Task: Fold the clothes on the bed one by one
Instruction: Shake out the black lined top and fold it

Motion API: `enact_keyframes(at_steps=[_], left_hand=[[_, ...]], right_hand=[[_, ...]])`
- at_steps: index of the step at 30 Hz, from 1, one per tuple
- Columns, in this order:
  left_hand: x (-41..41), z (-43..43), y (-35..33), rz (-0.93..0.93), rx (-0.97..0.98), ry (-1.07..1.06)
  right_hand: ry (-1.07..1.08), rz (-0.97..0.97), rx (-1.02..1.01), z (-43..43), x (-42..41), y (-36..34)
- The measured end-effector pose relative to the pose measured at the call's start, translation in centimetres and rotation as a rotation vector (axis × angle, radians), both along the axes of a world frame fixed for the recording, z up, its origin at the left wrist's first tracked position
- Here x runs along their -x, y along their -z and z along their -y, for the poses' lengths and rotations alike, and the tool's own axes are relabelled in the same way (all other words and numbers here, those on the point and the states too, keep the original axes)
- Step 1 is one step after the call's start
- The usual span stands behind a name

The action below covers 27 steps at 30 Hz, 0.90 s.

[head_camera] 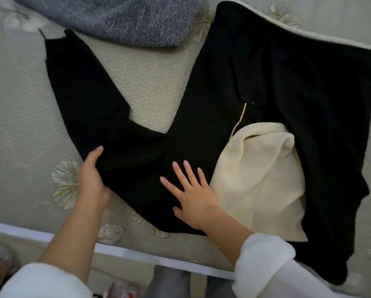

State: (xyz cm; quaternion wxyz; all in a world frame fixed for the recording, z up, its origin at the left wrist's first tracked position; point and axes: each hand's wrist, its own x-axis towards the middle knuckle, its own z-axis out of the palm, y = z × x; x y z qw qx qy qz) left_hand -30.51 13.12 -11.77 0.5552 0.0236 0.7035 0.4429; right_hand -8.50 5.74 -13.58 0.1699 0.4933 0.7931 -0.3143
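Black jacket (287, 87) lies spread on the bed (19, 117), its body filling the frame from 12 to 5 o'clock. One sleeve (79, 87) angles out toward 10 o'clock. Front partly open: cream lining (262, 179) is turned out at 4 o'clock, with a gold zip (239, 121) running just above it. Grey knit cloth (120, 18) sits at 12 o'clock, touching or just short of the sleeve's far end.

Hands are apart, both on the jacket.
- Left hand (92, 179), 8 o'clock: holds the sleeve's outer edge near the shoulder, thumb on top, fingers tucked beneath the cloth.
- Right hand (191, 194), 6 o'clock: lies flat with fingers spread, pressing the body down.

Handling, judged:
- Thick, soft and limp; it won't hold a crease alone, so each fold likely needs smoothing.
- Probably fairly heavy for a garment. Lifting by one corner would make it sag and drag.
- The lining looks fleecy and bulky; tuck it flat first or the fold will bulge.
- The zip is the only stiff part, so fold beside it rather than across it.
- Best holds: sleeve cuff and shoulder seam, then the hem corners.
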Motion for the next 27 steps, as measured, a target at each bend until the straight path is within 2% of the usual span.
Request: enact_keyframes(at_steps=[3,7,11,14,16,18,19,21,22,24,25,27], left_hand=[[1.1,-1.7,-1.1,0.129,-0.013,0.074],[1.5,-3.6,-2.4,0.053,-0.012,0.154],[0.0,-5.2,-4.7,-0.233,-0.216,-0.016],[-4.0,-5.8,-6.6,-0.601,-0.423,0.154],[-7.6,-5.9,-7.0,-0.848,-0.59,0.321],[-11.7,-5.9,-6.8,-0.99,-0.804,0.568],[-13.9,-5.7,-6.4,-1.019,-0.921,0.765],[-17.7,-4.8,-5.0,-1.004,-1.101,1.292],[-18.9,-4.0,-4.1,-0.963,-1.089,1.577],[-19.9,-2.2,-1.6,-0.913,-0.85,2.019],[-19.7,-1.4,-0.4,-0.894,-0.728,2.13],[-18.6,0.1,1.5,-0.862,-0.649,2.151]], right_hand=[[0.08,-0.081,0.114,-0.7,-0.4,0.0],[0.356,-0.298,0.121,-2.1,-1.7,-1.7],[0.638,-0.386,-0.26,-1.8,-4.2,-3.7],[0.905,-0.396,-0.404,-1.4,-7.2,-4.3],[1.068,-0.411,-0.428,-1.3,-9.1,-4.6],[1.234,-0.43,-0.432,-1.2,-10.7,-4.8],[1.321,-0.44,-0.435,-1.2,-11.4,-4.9],[1.492,-0.444,-0.455,-1.2,-13.0,-5.0],[1.565,-0.437,-0.465,-1.2,-13.8,-5.0],[1.68,-0.428,-0.455,-1.2,-15.2,-5.0],[1.728,-0.434,-0.423,-1.2,-15.7,-5.0],[1.788,-0.465,-0.32,-1.4,-16.6,-4.8]])
